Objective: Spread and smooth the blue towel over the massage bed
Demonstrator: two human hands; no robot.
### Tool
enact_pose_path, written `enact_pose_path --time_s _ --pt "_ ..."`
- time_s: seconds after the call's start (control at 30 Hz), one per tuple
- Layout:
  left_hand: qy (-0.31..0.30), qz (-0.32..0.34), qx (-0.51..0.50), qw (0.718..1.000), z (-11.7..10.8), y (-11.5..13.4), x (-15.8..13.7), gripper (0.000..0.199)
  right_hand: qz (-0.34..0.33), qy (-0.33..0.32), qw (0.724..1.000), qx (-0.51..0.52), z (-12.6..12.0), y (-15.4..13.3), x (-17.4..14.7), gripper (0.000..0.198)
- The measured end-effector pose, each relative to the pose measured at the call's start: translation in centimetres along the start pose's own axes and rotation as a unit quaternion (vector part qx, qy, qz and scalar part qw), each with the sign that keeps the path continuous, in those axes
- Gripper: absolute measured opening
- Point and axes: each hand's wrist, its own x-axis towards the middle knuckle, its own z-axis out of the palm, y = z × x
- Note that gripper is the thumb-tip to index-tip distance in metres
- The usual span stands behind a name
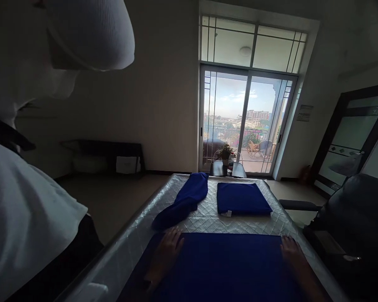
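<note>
A large blue cloth point(229, 264) lies spread flat on a quilted silver mattress point(204, 220). My left hand point(167, 247) rests palm down on the cloth's far left corner, fingers together and flat. Over at the far right corner lies my right hand point(290, 247), also flat on the cloth's edge. Beyond the spread cloth sit a neatly folded blue cloth point(242, 198) with a small white tag and, to its left, a loosely bunched blue cloth point(185, 200).
A person in a white top and white head covering point(34, 159) stands close at the left. A small dark table with a potted plant point(226, 156) stands before the glass balcony doors point(245, 121). A dark chair point(355, 218) sits at right.
</note>
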Motion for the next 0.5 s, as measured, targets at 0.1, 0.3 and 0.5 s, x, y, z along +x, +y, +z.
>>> enact_pose_path --time_s 0.1,0.3,0.5 --pt "-0.017 0.042 -0.028 0.999 0.3 2.9 -0.2 0.050 -0.057 0.003 0.998 0.027 -1.4 -4.3 -0.8 0.063" --pt "-0.060 0.194 -0.093 0.975 2.7 11.4 -0.8 0.044 -0.188 -0.034 0.971 0.144 -3.5 -16.5 -3.3 0.057" --pt "-0.115 0.195 -0.076 0.971 4.7 14.3 0.2 0.061 -0.216 -0.102 0.953 0.187 -4.1 -20.9 -2.9 0.064"
